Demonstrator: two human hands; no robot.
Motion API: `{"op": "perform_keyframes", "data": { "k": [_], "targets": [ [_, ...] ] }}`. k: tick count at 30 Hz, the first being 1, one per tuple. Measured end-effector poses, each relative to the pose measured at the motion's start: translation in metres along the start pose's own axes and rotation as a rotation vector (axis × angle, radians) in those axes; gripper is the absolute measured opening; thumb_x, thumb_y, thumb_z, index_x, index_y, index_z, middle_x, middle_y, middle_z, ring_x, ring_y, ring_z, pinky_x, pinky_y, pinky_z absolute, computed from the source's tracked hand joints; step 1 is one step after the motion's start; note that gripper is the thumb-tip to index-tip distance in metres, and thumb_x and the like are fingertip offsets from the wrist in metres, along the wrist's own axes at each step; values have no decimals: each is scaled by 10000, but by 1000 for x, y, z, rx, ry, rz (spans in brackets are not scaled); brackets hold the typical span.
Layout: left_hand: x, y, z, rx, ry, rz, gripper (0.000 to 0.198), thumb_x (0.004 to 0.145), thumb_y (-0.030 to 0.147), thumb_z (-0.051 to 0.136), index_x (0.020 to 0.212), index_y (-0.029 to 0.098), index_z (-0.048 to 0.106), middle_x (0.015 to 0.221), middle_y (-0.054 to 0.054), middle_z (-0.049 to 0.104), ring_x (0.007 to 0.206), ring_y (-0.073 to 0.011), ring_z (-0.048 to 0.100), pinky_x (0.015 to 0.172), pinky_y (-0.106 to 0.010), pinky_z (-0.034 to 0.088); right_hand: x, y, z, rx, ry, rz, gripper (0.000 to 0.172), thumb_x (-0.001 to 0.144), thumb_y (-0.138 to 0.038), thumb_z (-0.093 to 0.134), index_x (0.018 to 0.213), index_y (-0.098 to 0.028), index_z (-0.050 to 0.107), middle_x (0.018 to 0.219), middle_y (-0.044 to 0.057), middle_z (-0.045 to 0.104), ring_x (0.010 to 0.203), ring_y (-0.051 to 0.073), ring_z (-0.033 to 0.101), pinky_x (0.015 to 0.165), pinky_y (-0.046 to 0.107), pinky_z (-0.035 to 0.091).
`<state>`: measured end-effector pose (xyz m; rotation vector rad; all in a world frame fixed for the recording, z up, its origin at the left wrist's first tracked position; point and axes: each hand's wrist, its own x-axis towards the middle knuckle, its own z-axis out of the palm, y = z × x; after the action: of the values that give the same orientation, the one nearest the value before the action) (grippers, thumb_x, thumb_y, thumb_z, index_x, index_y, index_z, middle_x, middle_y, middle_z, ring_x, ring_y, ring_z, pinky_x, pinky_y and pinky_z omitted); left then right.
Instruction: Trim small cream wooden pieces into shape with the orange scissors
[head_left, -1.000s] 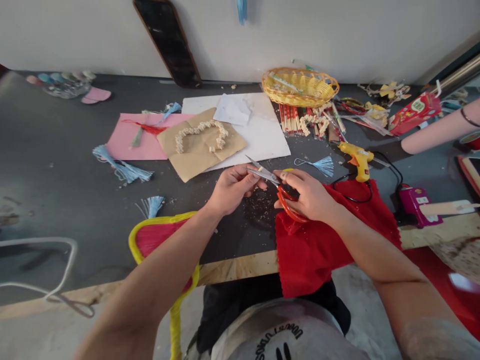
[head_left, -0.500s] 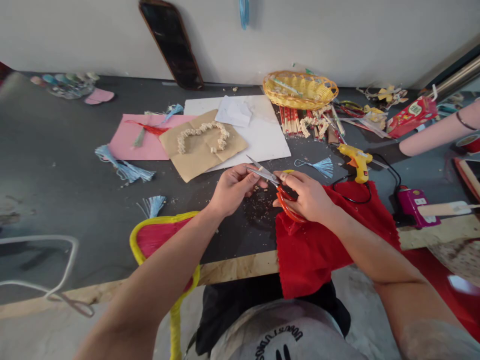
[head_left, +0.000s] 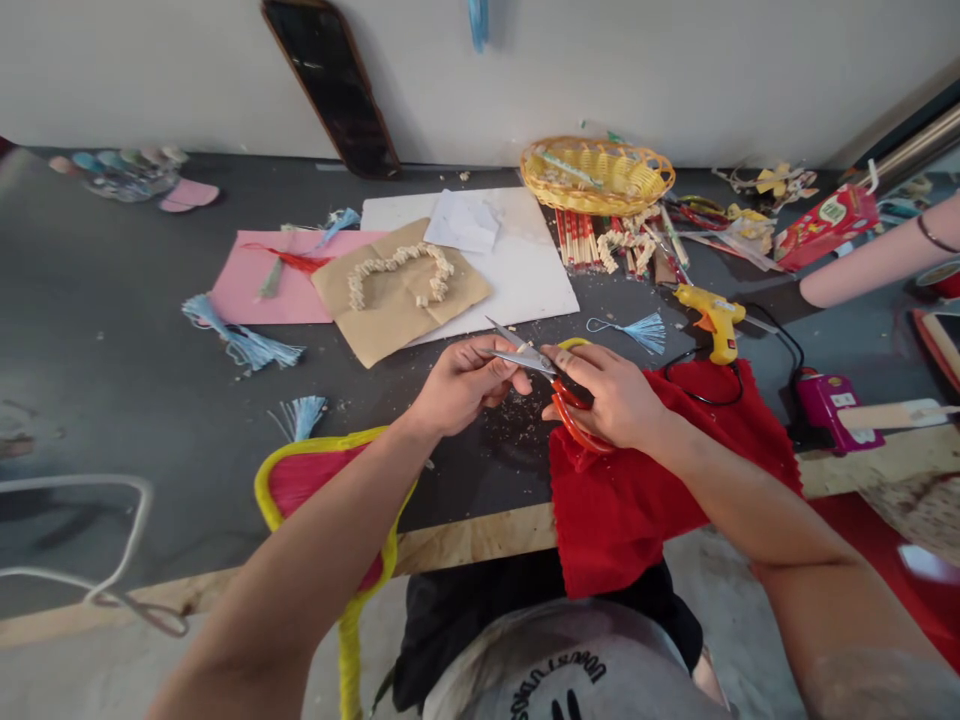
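My right hand point(head_left: 619, 395) is closed around the orange-red handles of a pair of scissors point(head_left: 577, 422). The blades are parted and point left, towards my left hand point(head_left: 469, 378). Thumb and fingers of that hand pinch a small pale piece point(head_left: 526, 347) between the blades; it is mostly hidden, so its exact kind does not show. Crumbs and pale offcuts lie on the dark table point(head_left: 480, 480) below. Beyond, a brown paper sheet point(head_left: 390, 315) bears a curved row of pale little blocks point(head_left: 394, 262).
Red cloth point(head_left: 675, 470) lies under my right forearm. To the right are a yellow glue gun point(head_left: 716, 320), its cord and a purple box point(head_left: 832, 405). A yellow basket point(head_left: 600, 175) stands behind bundled sticks point(head_left: 577, 240). Blue tassels point(head_left: 251, 345) and a yellow-edged pink shape point(head_left: 315, 475) lie left.
The scissor blades have opened a little wider around the pale piece. Both hands stay nearly in place, and the whole view has shifted slightly.
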<state>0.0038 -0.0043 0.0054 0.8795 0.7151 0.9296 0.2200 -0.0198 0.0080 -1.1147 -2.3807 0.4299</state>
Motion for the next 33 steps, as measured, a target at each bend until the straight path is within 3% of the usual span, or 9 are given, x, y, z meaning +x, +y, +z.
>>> {"op": "perform_keyframes", "data": {
  "k": [8,12,23,33],
  "targets": [
    [1,-5,1,32,67,32,271,712,351,789,826,147,652,663,-56,718,391,-42,398,388,-176,277,1,0,0,-15,11,47,614,833,-560,626,1333,-220,519,1177,115,633,1114,292,599,987,472,501],
    [2,-6,-1,56,88,56,243,705,336,790,780,153,648,674,-52,725,398,-47,405,393,-183,288,1,1,0,-11,23,38,616,825,-551,639,1339,-237,509,1156,109,624,1120,295,581,983,481,502],
    [0,0,-1,15,41,-61,259,653,308,811,695,149,611,612,-59,716,353,-35,347,373,-177,249,2,0,0,-26,5,-34,670,838,-556,617,1378,-183,484,1151,135,599,1136,291,554,1011,466,481],
    [0,-2,-4,-67,-19,-92,231,692,262,790,728,128,605,630,-82,726,332,-10,290,358,-151,215,-1,-1,0,-100,-2,-11,652,855,-573,585,1369,-181,503,1141,128,625,1099,292,583,977,452,505]
  ]
}}
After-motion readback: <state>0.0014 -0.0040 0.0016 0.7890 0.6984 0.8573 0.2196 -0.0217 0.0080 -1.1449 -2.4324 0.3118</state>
